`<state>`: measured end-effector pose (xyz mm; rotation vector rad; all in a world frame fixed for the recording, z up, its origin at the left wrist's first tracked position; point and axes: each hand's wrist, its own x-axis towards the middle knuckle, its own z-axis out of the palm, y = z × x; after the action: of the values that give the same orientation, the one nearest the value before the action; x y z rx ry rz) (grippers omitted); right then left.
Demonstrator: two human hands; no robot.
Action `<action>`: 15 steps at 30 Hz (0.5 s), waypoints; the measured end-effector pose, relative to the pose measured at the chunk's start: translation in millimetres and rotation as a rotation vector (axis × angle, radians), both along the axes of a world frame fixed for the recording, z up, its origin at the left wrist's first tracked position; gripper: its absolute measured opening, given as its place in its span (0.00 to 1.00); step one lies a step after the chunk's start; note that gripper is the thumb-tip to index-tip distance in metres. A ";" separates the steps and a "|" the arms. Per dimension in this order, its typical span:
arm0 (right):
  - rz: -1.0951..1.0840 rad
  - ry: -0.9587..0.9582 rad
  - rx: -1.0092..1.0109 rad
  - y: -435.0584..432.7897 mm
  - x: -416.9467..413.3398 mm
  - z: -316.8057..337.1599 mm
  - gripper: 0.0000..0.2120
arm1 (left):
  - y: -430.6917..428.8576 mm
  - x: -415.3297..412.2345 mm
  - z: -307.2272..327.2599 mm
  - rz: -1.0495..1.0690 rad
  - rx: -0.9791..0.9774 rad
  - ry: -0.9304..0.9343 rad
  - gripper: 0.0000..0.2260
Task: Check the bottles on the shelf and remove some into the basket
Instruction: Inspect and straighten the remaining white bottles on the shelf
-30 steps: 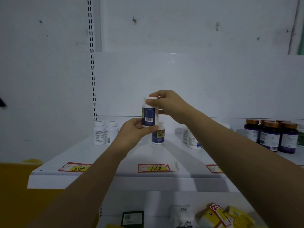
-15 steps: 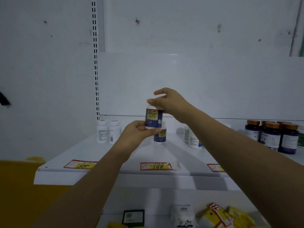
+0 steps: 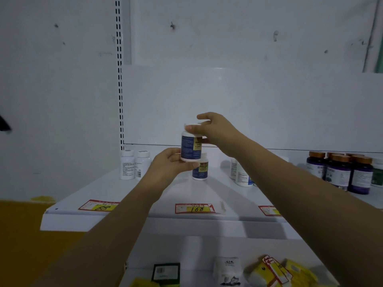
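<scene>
A white bottle with a blue and yellow label (image 3: 190,148) is held upright above the white shelf (image 3: 128,193). My left hand (image 3: 169,164) grips its base from below and the left. My right hand (image 3: 215,129) pinches its white cap from the right. A matching blue-labelled bottle (image 3: 200,169) stands on the shelf just behind and below it. Two white bottles (image 3: 134,166) stand at the shelf's left rear. Two more white bottles (image 3: 241,172) are partly hidden behind my right forearm. No basket is in view.
Several purple bottles with brown caps (image 3: 339,170) stand at the right of the shelf. Price tags (image 3: 194,208) line its front edge. A lower shelf holds a dark box (image 3: 165,273), a white pack (image 3: 228,270) and yellow packets (image 3: 275,270). A slotted upright (image 3: 119,79) runs up the wall.
The held bottle has been turned between my hands: first its barcode side faced me, now the blue panel with the yellow strip does. Both hands stay in place on it.
</scene>
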<state>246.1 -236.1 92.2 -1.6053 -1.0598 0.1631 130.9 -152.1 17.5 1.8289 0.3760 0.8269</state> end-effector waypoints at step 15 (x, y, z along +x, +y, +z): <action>-0.089 -0.609 0.442 -16.3 -29.8 -20.7 0.22 | 8.9 6.9 45.7 0.109 0.097 -0.322 0.23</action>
<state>216.3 -252.3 71.5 -1.3110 -1.3613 -0.6181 137.8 -143.2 63.2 1.7370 0.2325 1.2131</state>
